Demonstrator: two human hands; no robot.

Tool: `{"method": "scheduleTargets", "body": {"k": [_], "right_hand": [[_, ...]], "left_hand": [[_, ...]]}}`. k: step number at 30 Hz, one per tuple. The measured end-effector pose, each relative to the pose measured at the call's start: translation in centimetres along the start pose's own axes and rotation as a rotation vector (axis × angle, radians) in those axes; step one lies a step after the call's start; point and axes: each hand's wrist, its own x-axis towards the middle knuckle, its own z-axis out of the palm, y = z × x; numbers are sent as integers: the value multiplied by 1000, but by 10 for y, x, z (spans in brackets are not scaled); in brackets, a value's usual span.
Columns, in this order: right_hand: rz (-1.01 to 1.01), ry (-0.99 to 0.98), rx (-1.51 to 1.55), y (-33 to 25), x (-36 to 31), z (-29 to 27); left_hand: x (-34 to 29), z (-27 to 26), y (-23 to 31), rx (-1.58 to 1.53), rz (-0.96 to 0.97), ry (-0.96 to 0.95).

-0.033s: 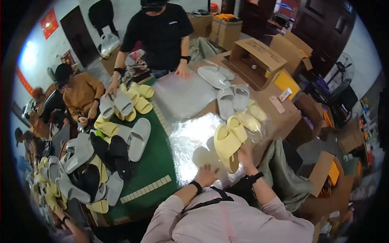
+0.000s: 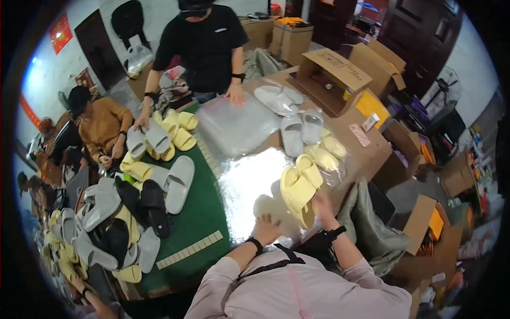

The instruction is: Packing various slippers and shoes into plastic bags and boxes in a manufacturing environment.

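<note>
A pair of yellow slippers (image 2: pixel 297 192) is gripped at its near end by my right hand (image 2: pixel 322 206), tilted over the right part of a shiny stack of clear plastic bags (image 2: pixel 241 183). My left hand (image 2: pixel 267 228) lies with spread fingers at the near edge of that stack and holds nothing. Beyond the held pair, yellow slippers (image 2: pixel 322 157) in clear plastic rest on the table. Grey slippers (image 2: pixel 302 133) in plastic lie just past them, and another wrapped grey pair (image 2: pixel 277 100) farther off.
Loose grey, yellow and black slippers (image 2: pixel 154 206) pile up on the green mat (image 2: pixel 199 212) at left. Across the table a person in black (image 2: pixel 204 50) touches grey slippers and a second bag stack (image 2: pixel 241 127). Open cartons (image 2: pixel 332 80) stand far right; a grey-green sack (image 2: pixel 366 228) hangs nearby.
The surroundings have shifted slightly left and up in the picture. My left hand's fingers show more spread; my right hand keeps its hold on the yellow slippers.
</note>
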Motion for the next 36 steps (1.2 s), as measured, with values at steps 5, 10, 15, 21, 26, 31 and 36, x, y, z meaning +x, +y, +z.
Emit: {"method": "scheduleTargets", "body": {"k": [5,10,15,21,26,31,36], "right_hand": [[197,-187,11,3,-44,-42],[399,-363,2,26,-82,-73],[453,-448,16,22,-95,-66],[456,-542,61,16,-103,-61],[417,-671,83,9,-100,-48],[353,-649,25,11,-91,-41],[389,-631,-75,-17,-89,-35]], "left_hand": [[-10,14,-36,150,-82,14],[-12,-1,-33,112,-60,-99],[-5,22,-47,69,43,61],[8,14,-47,-64,137,361],[15,11,-40,-360,-16,446],[19,-18,-20,-686,-105,342],[19,-19,-22,-546,1,469]]}}
